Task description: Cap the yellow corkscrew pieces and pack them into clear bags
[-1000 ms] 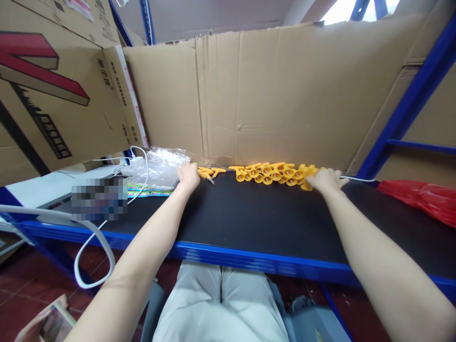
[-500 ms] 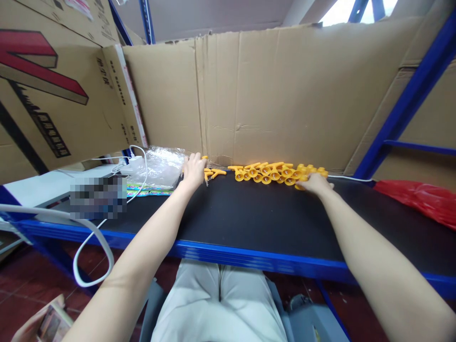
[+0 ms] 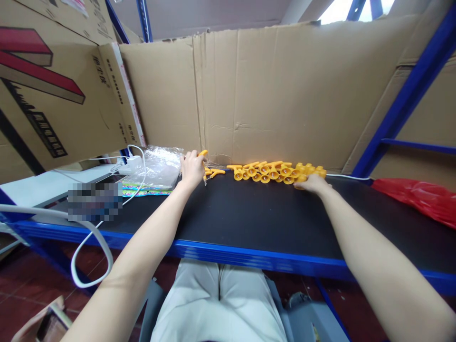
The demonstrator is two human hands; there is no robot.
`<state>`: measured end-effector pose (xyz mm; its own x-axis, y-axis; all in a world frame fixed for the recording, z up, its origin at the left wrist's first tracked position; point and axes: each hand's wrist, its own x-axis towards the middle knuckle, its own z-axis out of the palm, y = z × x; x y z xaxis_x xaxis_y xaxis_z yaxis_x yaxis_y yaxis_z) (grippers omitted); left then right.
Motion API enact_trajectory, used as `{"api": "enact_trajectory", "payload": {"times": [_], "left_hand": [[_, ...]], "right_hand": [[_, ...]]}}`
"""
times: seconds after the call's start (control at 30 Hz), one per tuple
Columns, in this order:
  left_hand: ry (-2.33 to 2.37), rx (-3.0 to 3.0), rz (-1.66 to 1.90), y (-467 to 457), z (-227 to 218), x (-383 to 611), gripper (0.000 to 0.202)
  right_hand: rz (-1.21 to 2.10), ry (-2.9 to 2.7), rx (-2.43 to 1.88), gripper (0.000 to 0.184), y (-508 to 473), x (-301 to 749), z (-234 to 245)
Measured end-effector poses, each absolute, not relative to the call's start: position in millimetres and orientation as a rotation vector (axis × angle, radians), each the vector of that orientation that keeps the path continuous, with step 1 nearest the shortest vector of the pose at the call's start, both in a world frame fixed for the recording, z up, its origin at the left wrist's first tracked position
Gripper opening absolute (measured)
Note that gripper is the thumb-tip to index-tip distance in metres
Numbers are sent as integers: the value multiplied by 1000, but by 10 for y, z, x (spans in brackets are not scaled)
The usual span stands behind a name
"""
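Note:
My left hand [image 3: 192, 169] is closed around a yellow branch-shaped plastic piece [image 3: 203, 153], whose tip pokes out above the fingers. Beside that hand lie several similar yellow forked pieces [image 3: 215, 172], with small dark metal bits, perhaps springs, at their ends. A row of yellow cup-ended pieces [image 3: 264, 178] is stacked against the cardboard, open mouths facing me. At the row's right end my right hand [image 3: 314, 184] has its fingers closed on a yellow cup-ended piece [image 3: 301, 178], mostly hidden by the thumb and fingers.
A black-topped bench [image 3: 249, 213] has a blue metal edge. Clear plastic bags [image 3: 160, 164], a white cable [image 3: 142, 173] and a blurred-out object [image 3: 94, 202] lie left; a red plastic bag [image 3: 416, 194] lies right. Cardboard [image 3: 302, 95] walls the back. Another person's hand [image 3: 35, 318] holds a phone at lower left.
The yellow piece in my left hand now shows more above the fingers and tilts upward. My right hand has stayed at the row's end. The view has shifted slightly.

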<state>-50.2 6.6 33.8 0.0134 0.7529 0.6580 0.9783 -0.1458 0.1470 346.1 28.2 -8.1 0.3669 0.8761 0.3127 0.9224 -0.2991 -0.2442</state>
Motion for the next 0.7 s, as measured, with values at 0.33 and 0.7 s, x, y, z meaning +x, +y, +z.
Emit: {"api": "enact_trajectory", "payload": {"times": [0.33,0.7], "left_hand": [[-2061,-2289,-1872,202,172,-347,29],[-2177,-2349,-2374,200,151,-246,35]], "right_hand": [[153,-2232,-1997,19,-13,2690,266],[-22,-2355,-1265,26,-5,2218,-18]]}}
